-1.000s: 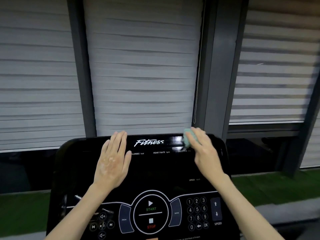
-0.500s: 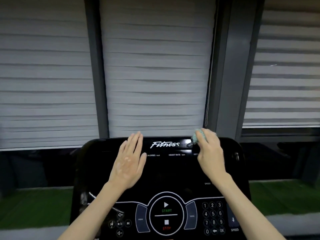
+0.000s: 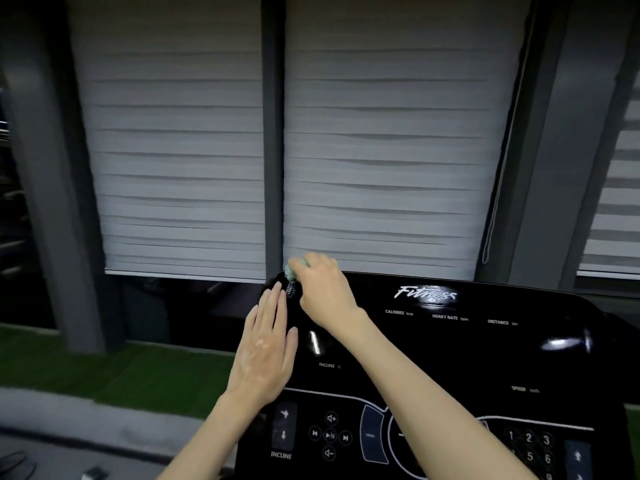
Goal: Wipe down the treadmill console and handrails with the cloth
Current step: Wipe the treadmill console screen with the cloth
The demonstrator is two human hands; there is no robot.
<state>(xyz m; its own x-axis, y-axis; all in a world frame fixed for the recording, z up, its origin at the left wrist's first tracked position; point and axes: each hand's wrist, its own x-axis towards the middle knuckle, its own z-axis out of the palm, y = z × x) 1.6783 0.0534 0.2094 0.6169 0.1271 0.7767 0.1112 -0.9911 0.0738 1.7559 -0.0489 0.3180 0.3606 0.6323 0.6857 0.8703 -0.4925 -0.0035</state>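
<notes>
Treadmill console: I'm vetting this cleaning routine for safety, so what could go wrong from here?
The left hand lies flat just above the INCLINE buttons; a slide down could press them. The right hand grips the cloth at the top left corner of the console, where it may slip off the edge.

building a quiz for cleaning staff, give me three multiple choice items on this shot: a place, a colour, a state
1. Where on the console is the cloth? A top left corner B number keys C right edge
2. What colour is the cloth? A red B pale green C black
3. How is the left hand? A flat, fingers straight B fist C pinching the cloth
Answers: 1 A, the right hand holds it there; 2 B, green shows past the fingers; 3 A, palm down on the console.
</notes>
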